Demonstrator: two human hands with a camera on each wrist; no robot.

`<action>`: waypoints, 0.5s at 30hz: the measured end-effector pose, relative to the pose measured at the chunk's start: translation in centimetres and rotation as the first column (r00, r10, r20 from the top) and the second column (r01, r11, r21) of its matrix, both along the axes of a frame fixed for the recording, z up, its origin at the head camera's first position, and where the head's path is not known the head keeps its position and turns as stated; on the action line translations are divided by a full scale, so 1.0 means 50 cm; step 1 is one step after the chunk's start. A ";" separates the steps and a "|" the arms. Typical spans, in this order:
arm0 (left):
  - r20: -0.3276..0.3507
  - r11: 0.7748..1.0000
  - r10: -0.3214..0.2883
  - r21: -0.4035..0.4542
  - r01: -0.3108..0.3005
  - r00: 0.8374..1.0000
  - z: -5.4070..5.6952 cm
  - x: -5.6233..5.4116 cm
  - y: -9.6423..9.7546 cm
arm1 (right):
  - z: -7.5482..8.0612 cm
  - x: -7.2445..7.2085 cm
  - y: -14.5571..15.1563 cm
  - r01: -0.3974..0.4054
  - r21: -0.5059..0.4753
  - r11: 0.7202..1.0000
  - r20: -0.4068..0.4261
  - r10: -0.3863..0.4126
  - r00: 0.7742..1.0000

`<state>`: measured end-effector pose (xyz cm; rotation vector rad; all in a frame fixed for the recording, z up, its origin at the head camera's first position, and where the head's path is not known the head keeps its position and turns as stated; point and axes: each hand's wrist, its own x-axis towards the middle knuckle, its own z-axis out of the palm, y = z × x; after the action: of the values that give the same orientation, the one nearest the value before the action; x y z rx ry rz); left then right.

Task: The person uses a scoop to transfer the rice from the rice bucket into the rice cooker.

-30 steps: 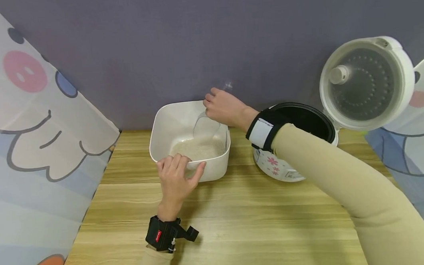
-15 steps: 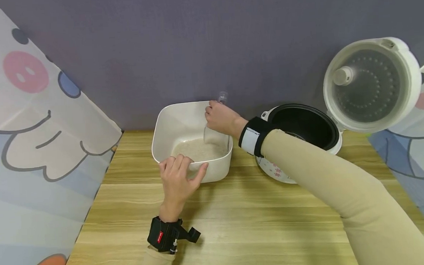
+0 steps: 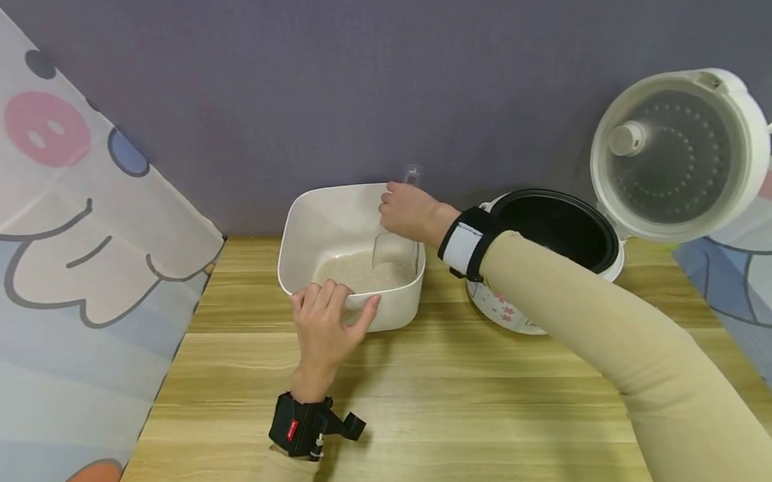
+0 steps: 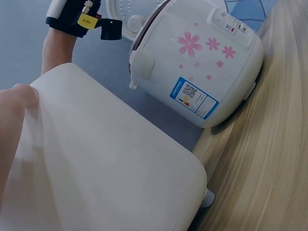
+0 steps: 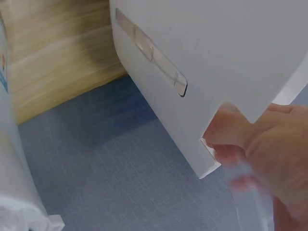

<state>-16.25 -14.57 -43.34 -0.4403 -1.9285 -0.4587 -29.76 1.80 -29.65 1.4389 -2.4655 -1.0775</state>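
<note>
In the head view a white bin (image 3: 316,219) holds a layer of rice (image 3: 351,272). My left hand (image 3: 325,320) grips its front rim, fingers over the edge and thumb along the outside. My right hand (image 3: 411,212) is over the bin's right side, gripping the handle of a clear scoop (image 3: 393,251). The handle's end sticks up behind the hand, and the scoop's lower part is down at the rice. How much rice it holds is hard to tell. In the right wrist view the fingers (image 5: 226,127) curl at the bin's edge, slightly blurred.
Right of the bin stands a white rice cooker (image 3: 504,311) with pink flowers. Its lid (image 3: 673,157) is up and its black inner pot (image 3: 549,221) shows, partly behind the right forearm. A grey wall (image 3: 364,82) rises behind the wooden table (image 3: 460,412).
My right hand has shifted slightly and turned, so the scoop's handle now points up and back, with its bowl nearer the bin's right wall. My left hand keeps its hold on the rim.
</note>
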 end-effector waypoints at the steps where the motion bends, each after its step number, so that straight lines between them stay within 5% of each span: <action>1: 0.000 1.000 -0.001 0.000 0.001 1.000 0.000 0.000 0.000 | 0.000 0.000 0.002 0.008 -0.014 1.000 0.018 -0.008 1.000; 10: 0.004 1.000 -0.005 0.003 0.005 1.000 0.000 -0.001 -0.003 | -0.002 0.005 0.009 0.035 -0.092 0.995 0.141 -0.021 0.990; 15: 0.006 1.000 -0.004 0.006 0.004 1.000 0.000 -0.001 -0.006 | -0.006 0.008 0.011 0.108 -0.149 0.983 0.296 -0.060 0.953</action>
<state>-16.29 -14.86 -43.32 -0.4395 -1.9323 -0.4684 -29.35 2.35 -29.95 1.5496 -2.7617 -0.6952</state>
